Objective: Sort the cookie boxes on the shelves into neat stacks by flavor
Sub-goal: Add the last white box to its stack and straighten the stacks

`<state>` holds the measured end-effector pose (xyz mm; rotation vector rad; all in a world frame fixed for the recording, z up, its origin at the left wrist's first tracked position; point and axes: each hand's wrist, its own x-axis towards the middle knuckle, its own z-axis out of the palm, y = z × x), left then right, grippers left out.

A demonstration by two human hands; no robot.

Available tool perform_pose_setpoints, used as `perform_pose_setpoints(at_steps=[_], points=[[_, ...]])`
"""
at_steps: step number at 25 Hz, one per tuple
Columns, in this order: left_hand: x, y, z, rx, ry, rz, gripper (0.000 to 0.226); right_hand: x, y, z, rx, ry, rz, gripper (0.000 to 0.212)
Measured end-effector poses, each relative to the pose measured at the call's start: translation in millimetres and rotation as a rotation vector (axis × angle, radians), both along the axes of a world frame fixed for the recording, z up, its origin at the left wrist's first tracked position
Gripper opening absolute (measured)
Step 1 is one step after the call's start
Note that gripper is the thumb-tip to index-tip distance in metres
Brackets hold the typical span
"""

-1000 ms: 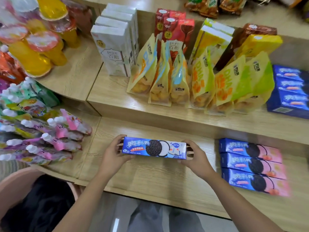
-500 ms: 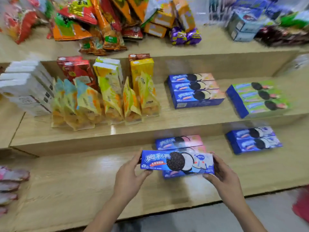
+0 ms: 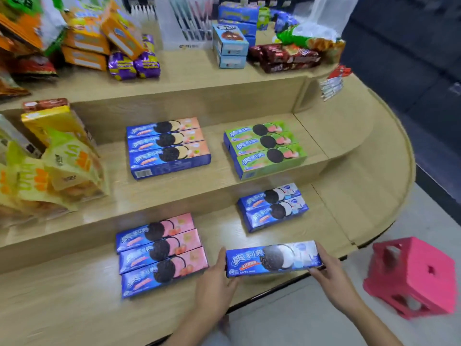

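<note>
I hold a blue cookie box with a white cream picture (image 3: 273,259) by its two ends, just above the front of the lowest shelf. My left hand (image 3: 215,280) grips its left end and my right hand (image 3: 330,272) its right end. Behind it lie two matching blue-and-white boxes (image 3: 273,207). To the left lies a row of three pink-ended boxes (image 3: 162,253). On the middle shelf sit three peach-ended boxes (image 3: 168,147) and three green boxes (image 3: 265,148).
Yellow snack bags (image 3: 50,176) crowd the middle shelf's left end. The top shelf carries orange boxes (image 3: 99,38), purple packs (image 3: 134,64) and light-blue boxes (image 3: 229,48). A pink plastic stool (image 3: 411,275) stands on the floor at the right, beside the shelf's rounded end (image 3: 389,176).
My view and both hands have swung to the right along the shelves, carrying the blue-and-white box past the pink-ended row to the spot in front of the two matching boxes.
</note>
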<state>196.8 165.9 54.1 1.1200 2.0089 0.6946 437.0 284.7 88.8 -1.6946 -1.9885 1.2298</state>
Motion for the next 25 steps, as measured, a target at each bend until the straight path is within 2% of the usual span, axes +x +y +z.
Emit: perform_pose_setpoints(at_steps=[3, 5, 7, 12, 16, 18, 20, 22, 25], points=[[17, 36, -30, -0.08, -0.082, 0.033, 0.078, 13, 41, -28, -0.048, -0.052, 0.008, 0.061], [25, 55, -43, -0.127, -0.11, 0.086, 0.072, 10, 62, -35, -0.094, -0.066, -0.024, 0.059], [35, 74, -51, -0.137, -0.132, 0.154, 0.061, 13, 85, -47, -0.132, -0.058, -0.01, 0.058], [55, 108, -57, -0.121, -0.193, 0.357, 0.054, 22, 132, -67, -0.217, -0.044, -0.056, 0.058], [75, 130, -57, -0.077, -0.272, 0.5, 0.062, 23, 171, -73, -0.25, -0.024, 0.044, 0.045], [87, 134, -69, -0.046, -0.316, 0.592, 0.064, 21, 186, -76, -0.265, -0.005, 0.094, 0.051], [94, 142, -61, -0.014, -0.306, 0.645, 0.067, 22, 199, -77, -0.308, 0.001, 0.139, 0.067], [97, 145, -52, 0.008, -0.301, 0.646, 0.066, 24, 209, -81, -0.344, -0.003, 0.235, 0.066], [93, 146, -34, -0.019, -0.264, 0.618, 0.085, 24, 220, -63, -0.328, 0.017, 0.256, 0.066]])
